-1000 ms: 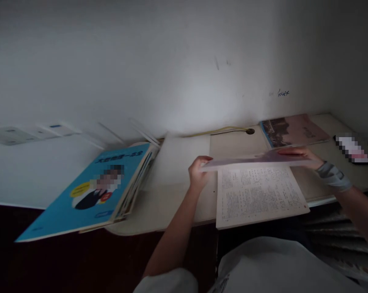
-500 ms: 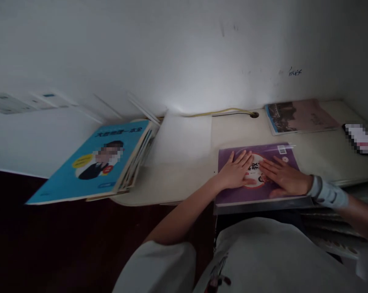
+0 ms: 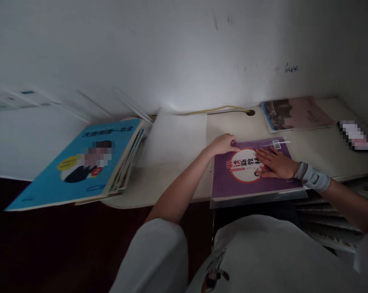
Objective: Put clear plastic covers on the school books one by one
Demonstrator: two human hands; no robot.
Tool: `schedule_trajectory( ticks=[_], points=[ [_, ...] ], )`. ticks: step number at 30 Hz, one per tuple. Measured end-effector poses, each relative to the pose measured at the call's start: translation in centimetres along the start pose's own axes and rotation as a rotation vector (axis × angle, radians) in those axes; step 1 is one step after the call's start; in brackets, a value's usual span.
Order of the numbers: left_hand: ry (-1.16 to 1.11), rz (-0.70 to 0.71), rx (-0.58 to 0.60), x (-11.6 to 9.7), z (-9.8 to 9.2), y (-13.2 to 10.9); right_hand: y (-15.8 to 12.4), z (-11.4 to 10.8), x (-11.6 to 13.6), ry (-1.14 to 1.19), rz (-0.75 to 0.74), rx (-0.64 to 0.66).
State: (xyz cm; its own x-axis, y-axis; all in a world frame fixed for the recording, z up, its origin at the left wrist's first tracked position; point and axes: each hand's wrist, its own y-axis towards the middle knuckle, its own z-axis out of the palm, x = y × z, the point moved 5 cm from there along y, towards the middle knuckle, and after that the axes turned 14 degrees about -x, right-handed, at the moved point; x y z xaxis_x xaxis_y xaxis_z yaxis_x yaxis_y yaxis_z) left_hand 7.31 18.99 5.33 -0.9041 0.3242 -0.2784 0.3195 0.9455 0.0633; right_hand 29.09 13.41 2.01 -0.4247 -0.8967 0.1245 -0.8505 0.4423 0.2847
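Note:
A purple book (image 3: pixel 223 179) with a white-and-red round emblem lies at the desk's front edge. Clear plastic film (image 3: pixel 257 200) sticks out past its near side, and a strip of it shows along the far side. At the book's far left corner, my left hand (image 3: pixel 223 144) is closed on the edge, its thumb over the cover and its fingers at the far edge. My right hand (image 3: pixel 278 163), with a grey band at the wrist, rests flat on the right part of the cover, fingers stretched out.
A stack of books topped by a blue one (image 3: pixel 54 179) overhangs the desk (image 3: pixel 171 183) at left. Behind lie a white sheet (image 3: pixel 180 138), a yellow cable (image 3: pixel 214 109) running to a hole and a brownish booklet (image 3: pixel 296 114). A phone (image 3: pixel 355 136) is at far right.
My left hand has moved from flat on the cover's middle to the book's far left corner and closed there. My right hand stays flat on the cover. The view has shifted slightly.

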Motion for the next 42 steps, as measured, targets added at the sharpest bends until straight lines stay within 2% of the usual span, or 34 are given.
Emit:
schedule_trajectory(
  ticks=[3, 5, 7, 9, 10, 11, 12, 15, 19, 22, 33, 37, 42],
  points=[
    [-0.133, -0.061, -0.011, 0.9, -0.2, 0.7, 0.5, -0.4, -1.5, -0.032, 0.053, -0.048],
    [-0.196, -0.132, -0.117, 2.0, -0.6, 0.0, 0.4, -1.4, -3.2, -0.048, 0.132, -0.158],
    [-0.186, -0.244, -0.291, 3.8, -1.3, -1.9, -0.5, -3.1, -5.9, -0.05, 0.31, -0.354],
    [-0.136, -0.386, -0.42, 5.9, -1.6, -4.5, -2.4, -4.5, -9.3, 0.008, 0.589, -0.534],
    [-0.129, -0.441, -0.437, 6.7, -1.5, -5.7, -3.3, -4.8, -10.9, 0.068, 0.721, -0.57],
    [-0.14, -0.474, -0.437, 7.2, -1.2, -6.7, -4.0, -4.7, -12.2, 0.152, 0.807, -0.551],
    [-0.174, -0.487, -0.433, 7.5, -0.9, -7.4, -4.4, -4.5, -13.2, 0.222, 0.843, -0.519],
    [-0.343, -0.495, -0.449, 7.3, 0.1, -8.3, -4.0, -3.6, -14.6, 0.371, 0.813, -0.434],
    [-0.535, -0.588, -0.508, 7.3, 1.0, -8.0, -2.7, -2.6, -14.5, 0.453, 0.795, -0.424],
    [-0.605, -0.605, -0.539, 7.6, 1.4, -7.8, -2.2, -2.3, -14.4, 0.508, 0.805, -0.46],
    [-0.644, -0.692, -0.626, 7.8, 2.1, -7.6, -1.8, -2.9, -13.8, 0.464, 0.842, -0.506],
    [-0.572, -0.726, -0.61, 7.6, 2.1, -8.3, -2.5, -2.7, -13.2, 0.41, 0.823, -0.422],
    [-0.545, -0.663, -0.553, 7.1, 1.5, -8.8, -3.1, -2.8, -12.8, 0.378, 0.818, -0.399]
  ],
)
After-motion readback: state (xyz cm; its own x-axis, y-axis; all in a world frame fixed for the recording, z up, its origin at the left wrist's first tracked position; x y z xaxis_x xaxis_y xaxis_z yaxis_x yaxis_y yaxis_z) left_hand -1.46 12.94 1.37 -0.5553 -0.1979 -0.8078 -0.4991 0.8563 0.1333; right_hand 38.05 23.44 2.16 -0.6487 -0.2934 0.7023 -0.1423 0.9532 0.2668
